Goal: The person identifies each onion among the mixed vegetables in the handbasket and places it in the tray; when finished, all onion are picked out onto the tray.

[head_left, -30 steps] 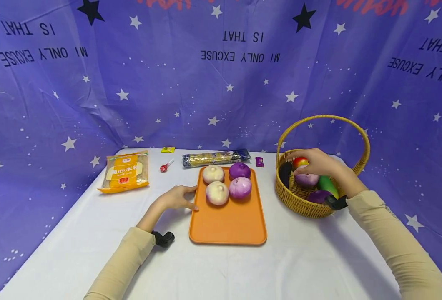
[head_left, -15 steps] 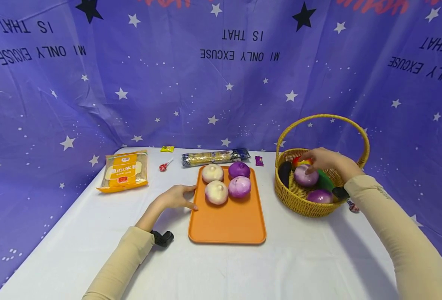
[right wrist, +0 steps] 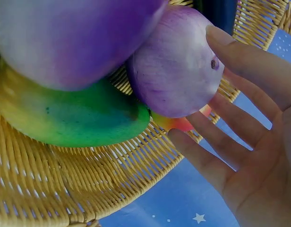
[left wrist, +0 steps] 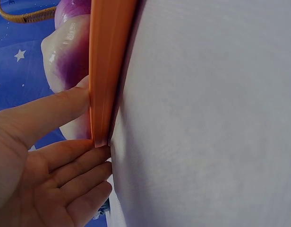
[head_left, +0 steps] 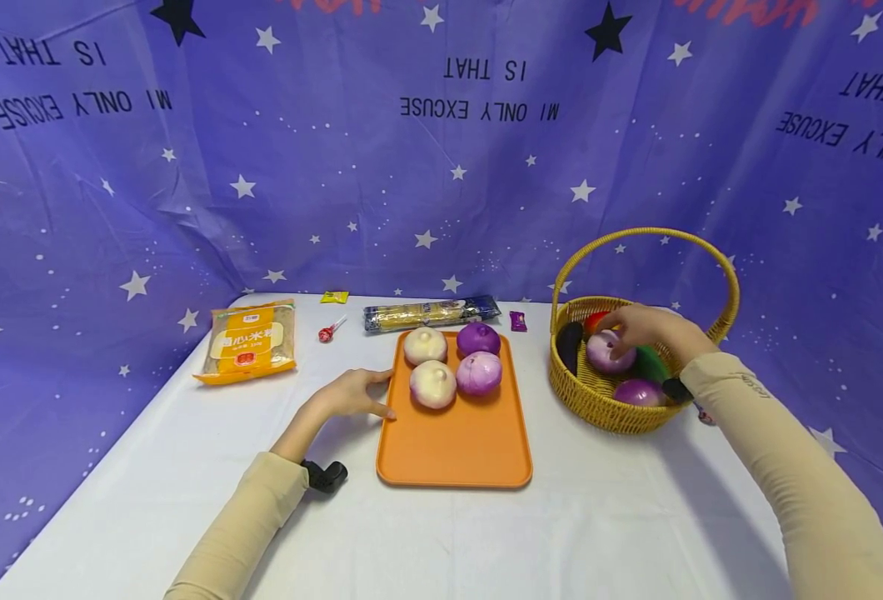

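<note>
The right hand [right wrist: 259,142] spreads straight fingers against a pale purple round onion [right wrist: 176,66]. It lies in a yellow woven wicker basket [right wrist: 65,189], beside a green mango-shaped fruit [right wrist: 74,118].

**Both arms out, fingers loose**

Our left hand [head_left: 347,397] lies low and forward, palm down, thumb apart from the straight fingers [left wrist: 74,163], forearm stretched out in a beige sleeve. Our right hand [head_left: 647,329] reaches farther out on the right, raised, its fingers [right wrist: 252,64] spread and only gently bent, palm open, the arm angled inward from the elbow.
</note>
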`<state>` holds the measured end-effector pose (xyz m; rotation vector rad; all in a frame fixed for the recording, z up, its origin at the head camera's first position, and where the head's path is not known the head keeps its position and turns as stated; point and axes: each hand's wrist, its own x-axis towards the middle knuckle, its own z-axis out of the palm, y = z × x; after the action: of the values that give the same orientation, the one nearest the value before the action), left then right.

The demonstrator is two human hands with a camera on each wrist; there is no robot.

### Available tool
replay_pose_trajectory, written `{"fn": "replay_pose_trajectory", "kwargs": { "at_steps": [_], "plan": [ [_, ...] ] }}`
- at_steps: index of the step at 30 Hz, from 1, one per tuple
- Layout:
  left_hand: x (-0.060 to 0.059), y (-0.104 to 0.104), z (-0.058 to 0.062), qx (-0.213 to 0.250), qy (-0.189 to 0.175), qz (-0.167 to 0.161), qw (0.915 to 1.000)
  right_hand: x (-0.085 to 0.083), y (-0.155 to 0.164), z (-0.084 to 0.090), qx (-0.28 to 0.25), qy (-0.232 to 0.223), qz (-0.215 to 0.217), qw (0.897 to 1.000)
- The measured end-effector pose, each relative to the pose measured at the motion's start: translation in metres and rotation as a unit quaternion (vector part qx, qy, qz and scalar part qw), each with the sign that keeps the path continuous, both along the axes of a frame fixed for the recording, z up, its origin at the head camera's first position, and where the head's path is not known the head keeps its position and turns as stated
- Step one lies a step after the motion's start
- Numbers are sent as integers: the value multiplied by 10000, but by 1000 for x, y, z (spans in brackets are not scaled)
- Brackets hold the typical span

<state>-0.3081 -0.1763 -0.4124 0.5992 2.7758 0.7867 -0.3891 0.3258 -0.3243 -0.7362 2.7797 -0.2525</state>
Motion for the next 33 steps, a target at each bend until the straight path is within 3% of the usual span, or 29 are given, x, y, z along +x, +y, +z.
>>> {"fn": "replay_pose_trajectory", "kwargs": {
  "at_steps": [9,25,33],
  "plan": [
    [0,0,-1,13,-14,17,10000,1,-6,-5,140,87,-100,9998],
    [2,1,1,48,51,-28,10000,1,-5,-11,462,1,258,9986],
    [2,1,0,51,16,6,10000,11,-8,1,125,177,317,9993]
  ]
}}
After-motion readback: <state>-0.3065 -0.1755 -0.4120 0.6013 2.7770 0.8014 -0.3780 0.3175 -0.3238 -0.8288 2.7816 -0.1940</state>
